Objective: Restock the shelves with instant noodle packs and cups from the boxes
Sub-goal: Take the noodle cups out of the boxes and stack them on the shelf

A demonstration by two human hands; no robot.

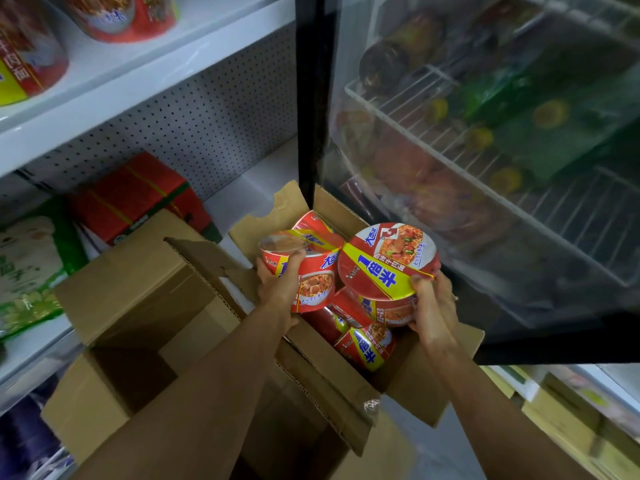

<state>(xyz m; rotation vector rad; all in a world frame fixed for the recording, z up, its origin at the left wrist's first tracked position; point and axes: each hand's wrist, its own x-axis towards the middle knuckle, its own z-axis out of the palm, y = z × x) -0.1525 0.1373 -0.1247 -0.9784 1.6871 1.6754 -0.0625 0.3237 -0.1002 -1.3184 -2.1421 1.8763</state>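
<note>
left hand [277, 282] grips one noodle cup [304, 271]; right hand [431, 299] grips another (lid-up) [388, 261] above the box [446, 386].

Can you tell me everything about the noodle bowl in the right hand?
The noodle bowl is round and red, with a shiny lid showing a noodle picture and a yellow band with big blue writing. It is tilted, lid toward the camera, above the open cardboard box. The right hand grips its lower edge. It looks sealed.
</note>
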